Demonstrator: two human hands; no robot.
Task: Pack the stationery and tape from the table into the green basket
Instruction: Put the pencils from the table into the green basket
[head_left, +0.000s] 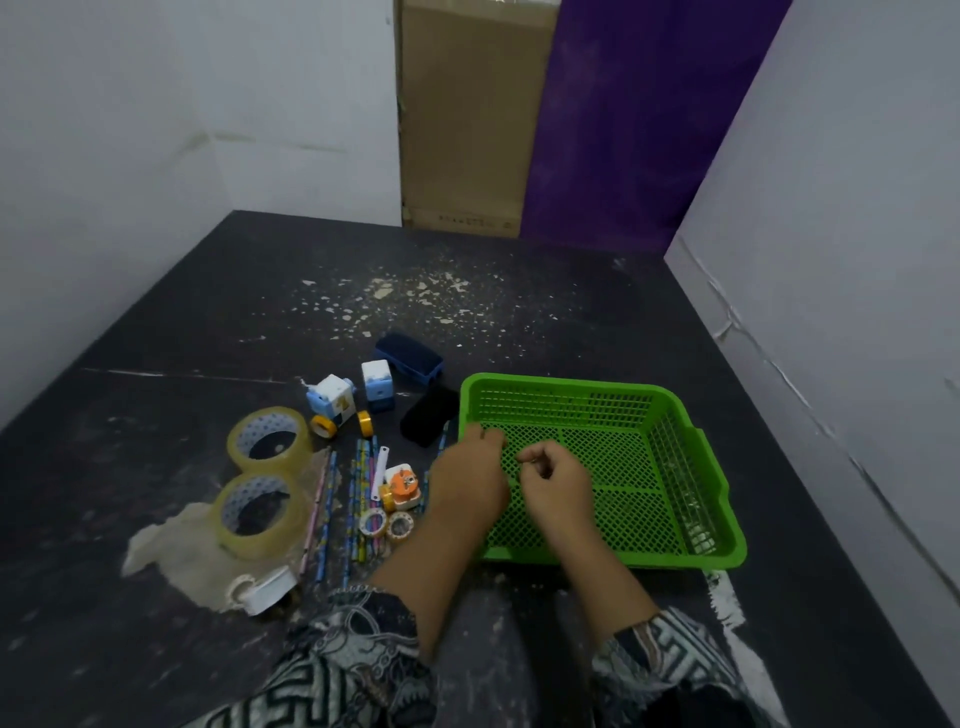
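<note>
The green basket (623, 558) stands at the table's centre right, and I see nothing inside it. My left hand (470, 475) lies over its left rim with fingers curled onto the edge. My right hand (556, 483) hovers inside the basket with fingers curled; whether it pinches anything is unclear. To the left lie two large clear tape rolls (270, 439) (260, 512), small tape rolls (373, 522), gold tape rolls (323, 426), several pencils (358, 499), two blue-white sharpeners (332, 397), a blue board eraser (410, 358), a black eraser (430, 415) and an orange-white gadget (400, 486).
A white tape dispenser (265, 590) sits on a crumpled clear sheet (171, 551) at the front left. The dark table (519, 291) has pale flecks at the back. Walls close in left and right; a cardboard box (467, 114) stands behind.
</note>
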